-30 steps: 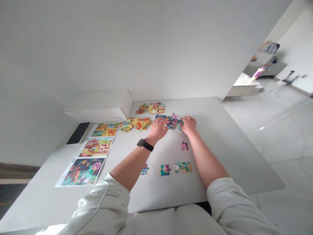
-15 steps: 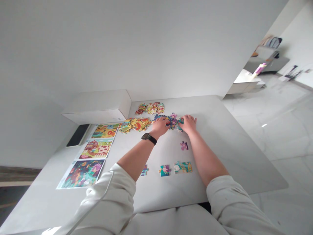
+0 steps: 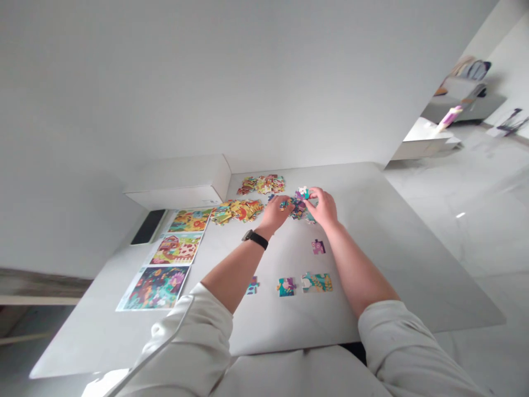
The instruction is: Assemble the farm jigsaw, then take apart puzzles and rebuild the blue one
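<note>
My right hand pinches a teal and white jigsaw puzzle piece between thumb and fingers, just above the dark purple and teal pile of pieces. At the pile's left side, my left hand, with a black watch on the wrist, has its fingers closed around a dark piece with orange on it. Nearer me lie a single pink-purple piece, a teal and pink piece and some joined teal pieces. Another piece is partly hidden by my left forearm.
Left of my hands is a yellow-orange pile of pieces, with a red-yellow pile behind it. Three printed pictures lie at the left, beside a dark phone-like slab. A white box stands against the wall.
My right hand has lifted a teal and white piece from the pile. My left hand has stayed at the pile, its fingers drawn closer together. The view has shifted slightly.
</note>
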The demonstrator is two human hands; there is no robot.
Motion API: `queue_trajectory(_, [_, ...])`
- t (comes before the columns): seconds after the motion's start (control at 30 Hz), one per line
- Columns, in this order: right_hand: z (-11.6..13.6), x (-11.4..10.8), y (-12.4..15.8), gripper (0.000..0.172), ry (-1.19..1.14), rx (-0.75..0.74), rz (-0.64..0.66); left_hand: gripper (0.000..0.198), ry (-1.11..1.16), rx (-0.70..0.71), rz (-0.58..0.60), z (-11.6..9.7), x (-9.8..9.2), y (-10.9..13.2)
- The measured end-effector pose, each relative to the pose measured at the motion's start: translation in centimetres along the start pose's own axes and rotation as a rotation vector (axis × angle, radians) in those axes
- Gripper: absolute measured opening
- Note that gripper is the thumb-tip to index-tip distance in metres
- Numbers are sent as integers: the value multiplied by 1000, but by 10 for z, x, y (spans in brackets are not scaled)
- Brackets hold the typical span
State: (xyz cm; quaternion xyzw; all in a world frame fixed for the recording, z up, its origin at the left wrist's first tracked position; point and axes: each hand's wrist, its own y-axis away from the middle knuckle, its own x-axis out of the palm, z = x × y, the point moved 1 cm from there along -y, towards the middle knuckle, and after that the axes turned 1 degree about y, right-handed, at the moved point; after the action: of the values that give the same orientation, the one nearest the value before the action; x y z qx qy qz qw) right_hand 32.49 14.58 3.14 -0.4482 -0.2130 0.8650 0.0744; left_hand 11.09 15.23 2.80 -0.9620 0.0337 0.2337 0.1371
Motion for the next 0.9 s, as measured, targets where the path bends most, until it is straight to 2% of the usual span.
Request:
queue_trajectory(0.1, [19,-8,3,42,-83,-79,66,31,342,-132,-5,-11,-6,12])
queue_trajectory(0.17, [34,-15,7,43,-121,-111,91,33,474,-163,19,-21,-14,24])
queue_trajectory(0.3, [64,-29,22,44,-156,-127,130,35,572,-209,11,-40,-38,52])
queue_trajectory(0.5, [88,-47,60,22,-214,-269,124,41,709,-297,-39,-48,-68,92])
queue_trajectory(0.57, [91,-50,77,28,-236,-247,121,46,710,-306,-47,-45,-69,107])
queue_trajectory(0.67, [94,-50,105,46,-284,-215,108,56,678,-297,-39,-37,-62,131])
queue_trajectory(0.77, [99,-43,132,59,-327,-304,60,62,630,-277,-21,-30,-51,152])
queue_trajectory(0.9, [107,-37,156,53,-301,-403,8,63,576,-263,7,-26,-43,169])
